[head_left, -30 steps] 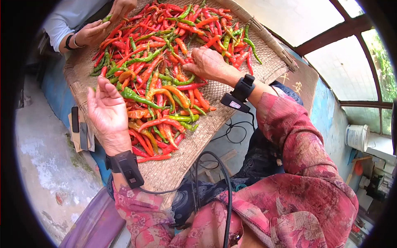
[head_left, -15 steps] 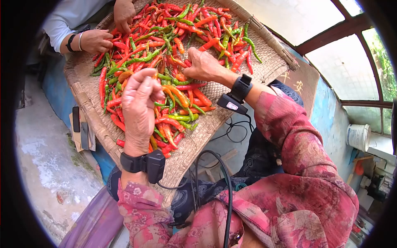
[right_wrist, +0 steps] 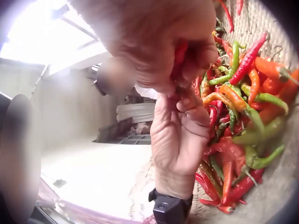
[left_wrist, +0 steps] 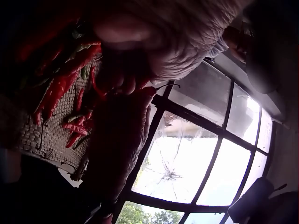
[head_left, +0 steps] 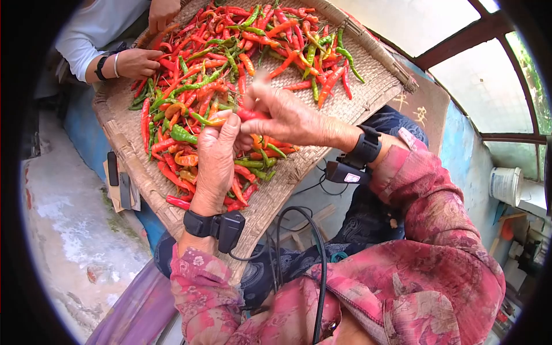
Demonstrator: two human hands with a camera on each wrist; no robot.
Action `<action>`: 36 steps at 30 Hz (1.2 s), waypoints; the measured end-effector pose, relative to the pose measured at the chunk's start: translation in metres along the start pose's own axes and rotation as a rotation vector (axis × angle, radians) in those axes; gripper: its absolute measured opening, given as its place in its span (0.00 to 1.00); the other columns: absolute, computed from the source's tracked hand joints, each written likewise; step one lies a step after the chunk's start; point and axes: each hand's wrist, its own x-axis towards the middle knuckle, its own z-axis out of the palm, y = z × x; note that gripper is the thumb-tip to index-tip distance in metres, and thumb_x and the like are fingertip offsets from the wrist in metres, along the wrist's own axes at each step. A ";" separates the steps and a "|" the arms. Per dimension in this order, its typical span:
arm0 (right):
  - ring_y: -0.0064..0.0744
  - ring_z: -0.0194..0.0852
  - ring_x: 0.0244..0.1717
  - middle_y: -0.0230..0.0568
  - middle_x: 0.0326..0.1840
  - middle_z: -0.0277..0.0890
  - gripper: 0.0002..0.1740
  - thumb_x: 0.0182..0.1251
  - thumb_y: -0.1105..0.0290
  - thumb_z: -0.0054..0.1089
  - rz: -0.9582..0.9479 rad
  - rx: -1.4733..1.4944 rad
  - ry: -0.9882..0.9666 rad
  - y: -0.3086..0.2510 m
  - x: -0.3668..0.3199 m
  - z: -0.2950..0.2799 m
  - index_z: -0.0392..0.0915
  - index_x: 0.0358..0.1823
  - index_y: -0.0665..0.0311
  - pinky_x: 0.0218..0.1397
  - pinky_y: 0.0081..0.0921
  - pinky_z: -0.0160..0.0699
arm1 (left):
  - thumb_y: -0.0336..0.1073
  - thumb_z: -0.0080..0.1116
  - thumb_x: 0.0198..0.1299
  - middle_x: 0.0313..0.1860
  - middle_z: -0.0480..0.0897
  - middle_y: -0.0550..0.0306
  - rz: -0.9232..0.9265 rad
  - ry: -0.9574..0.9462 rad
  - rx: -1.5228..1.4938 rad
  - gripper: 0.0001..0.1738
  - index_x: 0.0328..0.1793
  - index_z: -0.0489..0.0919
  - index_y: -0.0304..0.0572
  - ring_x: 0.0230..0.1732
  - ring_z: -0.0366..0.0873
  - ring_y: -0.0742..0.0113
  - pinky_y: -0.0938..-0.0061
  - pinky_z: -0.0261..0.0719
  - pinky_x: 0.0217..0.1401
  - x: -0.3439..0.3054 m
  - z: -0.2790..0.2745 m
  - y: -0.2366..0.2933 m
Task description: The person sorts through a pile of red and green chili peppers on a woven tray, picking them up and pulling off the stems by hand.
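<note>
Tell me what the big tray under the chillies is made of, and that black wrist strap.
The tray looks woven from split bamboo or cane: matt tan strips crossing, bound rim. The left wrist strap looks like smooth matt black rubber or plastic.

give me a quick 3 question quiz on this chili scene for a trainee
1. True or false: the left hand and the right hand both pinch one red chili.
2. The pile lies on: A a woven tray, B a metal bowl, C a plastic bag.
3. Fill in: the pile mixes red, orange and ____ chilies.
Key: 1 true; 2 A; 3 green.
</note>
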 end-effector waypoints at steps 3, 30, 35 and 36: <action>0.20 0.66 0.25 0.33 0.23 0.68 0.16 0.64 0.62 0.57 0.280 0.328 0.034 0.002 0.005 -0.008 0.65 0.42 0.65 0.27 0.22 0.69 | 0.39 0.52 0.66 0.35 0.79 0.61 0.015 0.027 -0.264 0.09 0.44 0.74 0.41 0.30 0.77 0.76 0.82 0.79 0.34 0.003 -0.009 0.005; 0.20 0.63 0.22 0.32 0.18 0.66 0.23 0.68 0.50 0.49 0.247 0.383 -0.150 -0.008 0.008 0.019 0.72 0.32 0.66 0.24 0.25 0.67 | 0.35 0.56 0.62 0.35 0.76 0.68 -0.001 -0.041 -0.155 0.15 0.54 0.74 0.40 0.29 0.68 0.83 0.87 0.69 0.33 -0.004 -0.008 0.020; 0.25 0.69 0.20 0.34 0.18 0.70 0.26 0.69 0.48 0.46 0.379 0.301 -0.345 -0.009 0.007 0.018 0.71 0.31 0.67 0.24 0.28 0.69 | 0.42 0.52 0.66 0.31 0.75 0.66 0.233 0.205 -0.257 0.13 0.47 0.75 0.41 0.28 0.70 0.81 0.86 0.69 0.31 0.004 -0.016 0.029; 0.27 0.70 0.21 0.36 0.19 0.71 0.26 0.69 0.47 0.46 0.401 0.253 -0.334 -0.010 0.007 0.016 0.70 0.30 0.67 0.25 0.29 0.70 | 0.44 0.51 0.66 0.32 0.77 0.64 0.291 0.225 -0.341 0.14 0.47 0.75 0.41 0.29 0.71 0.79 0.86 0.71 0.32 0.006 -0.024 0.035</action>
